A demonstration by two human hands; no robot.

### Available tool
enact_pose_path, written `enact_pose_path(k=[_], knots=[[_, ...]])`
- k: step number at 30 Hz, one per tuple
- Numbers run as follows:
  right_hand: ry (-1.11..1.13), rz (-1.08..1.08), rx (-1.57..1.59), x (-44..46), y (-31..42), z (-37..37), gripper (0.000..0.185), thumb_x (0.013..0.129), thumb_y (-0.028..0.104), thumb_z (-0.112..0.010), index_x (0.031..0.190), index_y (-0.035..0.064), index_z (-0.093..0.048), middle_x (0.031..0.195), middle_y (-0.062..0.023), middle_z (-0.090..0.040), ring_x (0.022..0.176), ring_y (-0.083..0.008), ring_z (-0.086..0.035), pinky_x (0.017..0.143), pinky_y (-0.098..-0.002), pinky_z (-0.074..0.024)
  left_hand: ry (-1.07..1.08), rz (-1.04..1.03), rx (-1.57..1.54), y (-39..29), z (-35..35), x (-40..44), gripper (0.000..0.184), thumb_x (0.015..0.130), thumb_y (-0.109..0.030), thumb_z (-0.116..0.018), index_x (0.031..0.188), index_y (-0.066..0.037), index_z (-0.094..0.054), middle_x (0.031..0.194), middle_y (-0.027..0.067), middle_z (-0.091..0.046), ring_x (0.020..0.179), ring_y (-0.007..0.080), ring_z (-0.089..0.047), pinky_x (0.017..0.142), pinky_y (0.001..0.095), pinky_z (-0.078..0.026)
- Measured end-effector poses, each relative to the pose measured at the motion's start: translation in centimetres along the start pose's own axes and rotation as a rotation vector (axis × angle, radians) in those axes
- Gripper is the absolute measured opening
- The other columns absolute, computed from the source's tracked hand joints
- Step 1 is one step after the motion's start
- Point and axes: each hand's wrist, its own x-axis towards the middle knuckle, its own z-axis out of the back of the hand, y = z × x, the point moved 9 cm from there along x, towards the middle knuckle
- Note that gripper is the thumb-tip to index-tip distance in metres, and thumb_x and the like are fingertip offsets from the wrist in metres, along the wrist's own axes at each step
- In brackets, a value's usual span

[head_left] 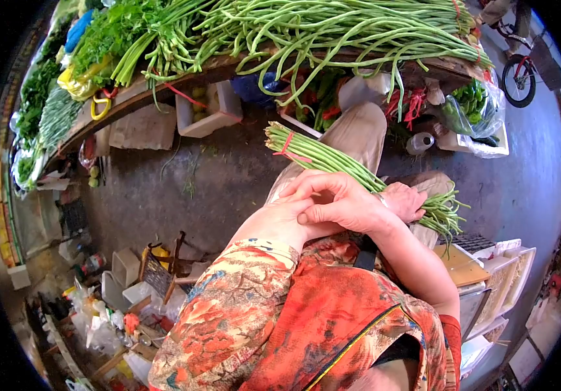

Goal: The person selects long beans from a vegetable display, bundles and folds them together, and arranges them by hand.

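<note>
A bundle of yardlong beans [332, 158], bound with a red tie [287, 148] near its stem end, lies slantwise across the lap. My arms cross in front of me. My left hand [404, 201] comes out beyond my right forearm, with its fingers bent over the bundle near the curled tips; a band shows at its wrist. My right hand [332, 195] is bent over my left forearm [271, 225], thumb and fingers closed on the bare skin above the patterned cuff. Part of the left forearm is hidden beneath the right hand and arm.
A long wooden stall [228, 68] ahead bears many yardlong beans [332, 29] and leafy greens [121, 36]. Below it stand a white foam box [209, 111] and bagged green peppers [473, 107]. Plastic bags [98, 322] clutter the lower left; trays [505, 280] stand at right.
</note>
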Motion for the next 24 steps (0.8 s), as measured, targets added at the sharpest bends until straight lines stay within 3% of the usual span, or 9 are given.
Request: enact_pose_path(k=[8, 10, 14, 20, 24], knots=[[0.024, -0.046, -0.012, 0.0, 0.4, -0.1, 0.02, 0.084, 0.012, -0.073, 0.102, 0.0024, -0.068, 0.109, -0.0069, -0.063, 0.106, -0.0175, -0.057, 0.096, -0.0327, -0.044, -0.032, -0.012, 0.014, -0.2, 0.3, -0.3, 0.041, 0.094, -0.04, -0.052, 0.106, 0.0, -0.054, 0.098, 0.0246, -0.066, 0.088, 0.0404, -0.066, 0.078, 0.0505, -0.052], [0.04, -0.079, -0.015, -0.2, 0.3, -0.2, 0.02, 0.083, 0.007, -0.072, 0.102, 0.0003, -0.067, 0.116, -0.0098, -0.063, 0.113, -0.0205, -0.056, 0.101, -0.0353, -0.0409, -0.038, -0.013, 0.016, -0.2, 0.2, -0.3, 0.041, 0.093, -0.04, -0.052, 0.105, 0.0, -0.054, 0.097, 0.0244, -0.066, 0.088, 0.0402, -0.067, 0.078, 0.0505, -0.052], [0.04, -0.105, -0.051, -0.3, -0.4, -0.2, 0.02, 0.086, 0.006, -0.068, 0.105, 0.0, -0.067, 0.119, -0.0102, -0.062, 0.112, -0.0192, -0.056, 0.099, -0.0342, -0.042, 0.03, 0.005, 0.016, 0.0, -0.3, 0.2, 0.04, 0.093, -0.04, -0.051, 0.106, -0.002, -0.054, 0.099, 0.023, -0.065, 0.087, 0.0385, -0.067, 0.08, 0.0487, -0.052], [0.007, -0.011, -0.061, -0.3, -0.7, -0.3, 0.022, 0.085, 0.008, -0.07, 0.106, -0.0007, -0.067, 0.106, -0.0075, -0.062, 0.103, -0.0156, -0.057, 0.09, -0.0289, -0.0454, 0.054, 0.034, 0.054, -0.3, 0.2, -0.1, 0.041, 0.095, -0.041, -0.048, 0.11, -0.002, -0.053, 0.105, 0.0221, -0.064, 0.095, 0.0399, -0.064, 0.086, 0.0472, -0.051], [-0.043, 0.057, -0.218, -0.5, 0.2, -0.2, 0.023, 0.083, 0.009, -0.071, 0.103, 0.0001, -0.066, 0.1, -0.0069, -0.063, 0.098, -0.0172, -0.057, 0.086, -0.0306, -0.0461, 0.07, 0.041, 0.048, -0.4, 0.4, 0.0, 0.039, 0.095, -0.038, -0.051, 0.107, -0.002, -0.052, 0.102, 0.024, -0.063, 0.092, 0.0402, -0.064, 0.081, 0.0501, -0.053]])
